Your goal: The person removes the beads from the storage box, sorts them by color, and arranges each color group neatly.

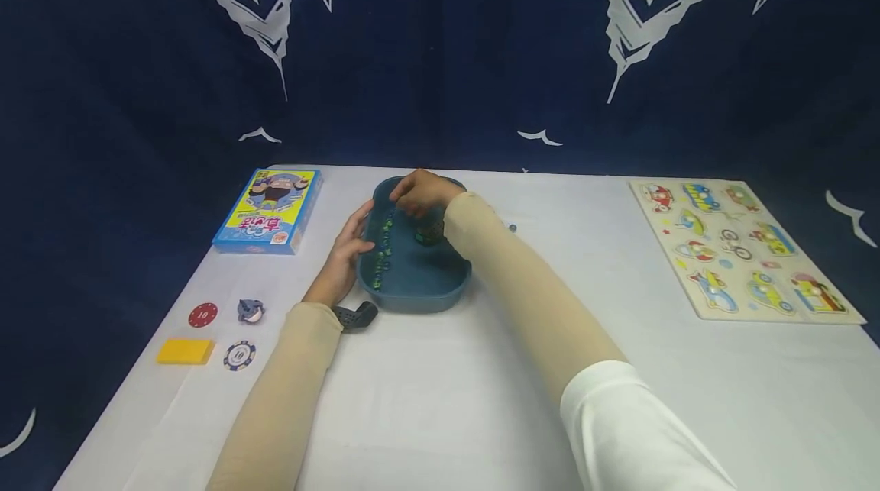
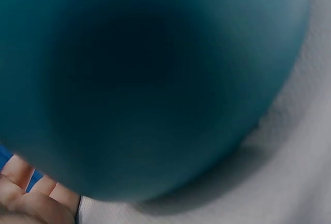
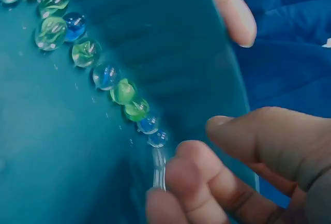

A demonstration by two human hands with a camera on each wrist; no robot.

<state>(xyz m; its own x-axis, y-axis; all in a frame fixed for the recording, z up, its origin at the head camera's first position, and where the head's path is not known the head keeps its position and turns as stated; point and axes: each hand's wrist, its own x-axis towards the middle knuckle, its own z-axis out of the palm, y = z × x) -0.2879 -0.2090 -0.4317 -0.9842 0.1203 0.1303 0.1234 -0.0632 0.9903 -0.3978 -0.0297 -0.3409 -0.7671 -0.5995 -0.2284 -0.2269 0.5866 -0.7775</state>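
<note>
Beside the right hand [image 1: 428,189], marble row [image 3: 124,90], inside blue tub [image 1: 415,303]

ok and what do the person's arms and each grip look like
Plain beige sleeves cover both forearms; the right one runs up under a white sleeve. A dark, rounded wrist piece juts out by the left cuff. The left grip and right grip are bare, without gloves.

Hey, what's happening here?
Someone is busy with glass marbles in a blue-green tub on a table. The left hand touches the tub's side, while the right hand reaches in near the far end of a line of green and blue marbles. One small ball lies outside the tub.
</note>
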